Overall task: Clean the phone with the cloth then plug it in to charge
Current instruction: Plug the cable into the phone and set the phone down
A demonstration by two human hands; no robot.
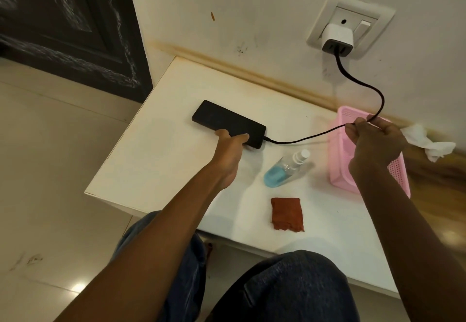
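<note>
head view: left hand (pixel 230 146) grips plugged-in phone (pixel 228 123), right hand (pixel 373 139) prob pinches cable (pixel 306 138).

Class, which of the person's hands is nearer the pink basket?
Right. The right hand holds the cable directly over the pink basket; the left hand grips the phone, farther left.

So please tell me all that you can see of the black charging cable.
The black charging cable is thin and looks rubbery. It hangs from the white adapter in the wall socket, curves down, passes through the right hand, which pinches it, and ends plugged into the black phone that the left hand holds.
</note>
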